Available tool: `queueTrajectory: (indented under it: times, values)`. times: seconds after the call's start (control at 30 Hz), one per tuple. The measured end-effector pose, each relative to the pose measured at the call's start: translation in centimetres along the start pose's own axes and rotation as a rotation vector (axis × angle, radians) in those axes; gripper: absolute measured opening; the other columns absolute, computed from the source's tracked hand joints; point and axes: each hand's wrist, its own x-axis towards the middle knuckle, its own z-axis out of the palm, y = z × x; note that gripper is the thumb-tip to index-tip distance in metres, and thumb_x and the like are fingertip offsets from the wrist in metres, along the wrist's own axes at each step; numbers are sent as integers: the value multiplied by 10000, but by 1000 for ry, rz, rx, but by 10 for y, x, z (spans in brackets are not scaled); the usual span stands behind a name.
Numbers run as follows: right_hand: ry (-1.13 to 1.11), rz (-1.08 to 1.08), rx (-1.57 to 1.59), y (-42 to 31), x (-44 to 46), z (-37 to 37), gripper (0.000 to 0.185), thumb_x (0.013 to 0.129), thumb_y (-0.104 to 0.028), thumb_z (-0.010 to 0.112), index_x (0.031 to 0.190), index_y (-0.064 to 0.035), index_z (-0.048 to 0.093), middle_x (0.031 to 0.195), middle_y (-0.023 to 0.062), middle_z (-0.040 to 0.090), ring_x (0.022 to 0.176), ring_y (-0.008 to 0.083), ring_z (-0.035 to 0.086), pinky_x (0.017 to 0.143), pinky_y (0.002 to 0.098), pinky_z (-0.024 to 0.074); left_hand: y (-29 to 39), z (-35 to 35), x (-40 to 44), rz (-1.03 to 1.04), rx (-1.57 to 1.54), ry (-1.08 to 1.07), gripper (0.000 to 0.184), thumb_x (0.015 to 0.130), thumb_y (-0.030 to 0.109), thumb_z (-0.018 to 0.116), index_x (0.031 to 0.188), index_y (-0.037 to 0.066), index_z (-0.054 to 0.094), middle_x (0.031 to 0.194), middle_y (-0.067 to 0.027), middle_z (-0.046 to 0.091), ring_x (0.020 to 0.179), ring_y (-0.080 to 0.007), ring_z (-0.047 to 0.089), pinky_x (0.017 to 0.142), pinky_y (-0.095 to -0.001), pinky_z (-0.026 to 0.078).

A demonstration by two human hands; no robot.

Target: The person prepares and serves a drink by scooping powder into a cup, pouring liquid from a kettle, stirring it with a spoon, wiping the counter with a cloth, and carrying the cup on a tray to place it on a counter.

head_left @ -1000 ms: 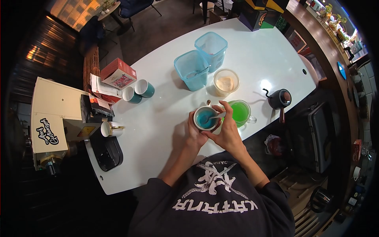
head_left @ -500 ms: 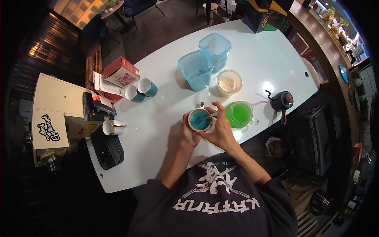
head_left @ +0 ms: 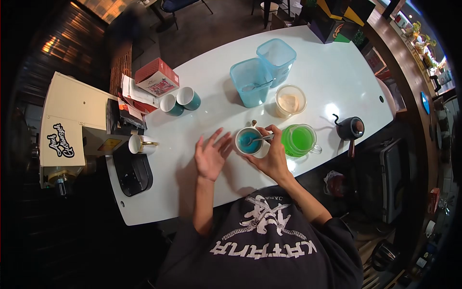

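A white cup [head_left: 239, 144] holding blue liquid is gripped by my right hand [head_left: 272, 157], its fingers around the right side. A metal spoon [head_left: 262, 138] leans in the cup, its handle reaching my right fingers. Left of the cup, my left hand [head_left: 211, 156] is raised with its fingers spread, touching nothing. Just right of my right hand stands a glass jug [head_left: 315, 150] of green liquid. Beyond it sits a clear plastic tub [head_left: 290, 99] with pale contents.
Two blue plastic containers [head_left: 250, 79] stand toward the back. Two teal cups [head_left: 188, 98] are beside a red box [head_left: 158, 77] at the left. A white mug [head_left: 140, 144] is near a black tray [head_left: 132, 173]. A black gooseneck kettle [head_left: 350, 128] stands at the right edge of the white table [head_left: 332, 72].
My left hand has let go of the cup and moved left, its fingers opening. My right hand still holds the cup. The view has shifted slightly.
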Motion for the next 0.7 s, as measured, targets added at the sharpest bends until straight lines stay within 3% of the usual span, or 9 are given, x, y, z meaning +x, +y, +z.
queueTrajectory:
  times: [0.07,0.1,0.17,0.37,0.6,0.67,0.7]
  values:
    - [34,-3,-18,4,0,3,902,666,-134,884,1284,-27,237,1229,286,587,1084,437,620,862,453,536,11,-6,-7,61,-87,-76,801,927,648,372,1512,105,306,1517,-190,337,1373,-324,369,1163,-468,271]
    - [25,-8,-16,8,-1,5,902,666,-134,884,1284,-27,237,1229,286,587,1084,437,620,862,453,536,12,-5,-9,69,-90,-72,801,927,648,372,1512,105,306,1517,-190,337,1373,-324,369,1163,-468,271]
    - [15,64,-15,15,-2,8,964,609,-143,919,1284,5,247,1230,244,587,1138,358,610,974,424,504,15,0,-15,117,-221,-203,854,909,699,364,1549,154,211,1577,-225,189,1450,-398,199,1190,-545,160]
    - [15,51,-11,17,-3,10,967,604,-138,920,1286,-3,248,1220,237,595,1112,365,620,945,429,504,9,13,-21,166,-237,-381,912,860,805,299,1568,258,121,1619,-187,28,1472,-447,27,1183,-599,61]
    - [-7,32,-38,8,1,9,955,626,-121,905,1307,-6,246,1203,268,583,1064,410,627,857,444,527,5,23,-28,172,-221,-509,911,864,809,283,1570,260,108,1621,-185,24,1466,-473,23,1177,-611,76]
    - [-18,47,9,7,1,10,975,623,-121,906,1337,-18,250,1217,266,564,1082,408,614,858,442,521,4,19,-30,156,-206,-497,835,929,714,299,1558,179,181,1590,-204,187,1443,-455,189,1174,-580,168]
    - [-24,42,10,7,1,9,975,623,-121,906,1337,-18,250,1217,266,564,1082,408,614,858,442,521,2,13,-30,164,-207,-496,835,929,714,299,1558,179,181,1590,-204,187,1443,-455,189,1174,-580,168]
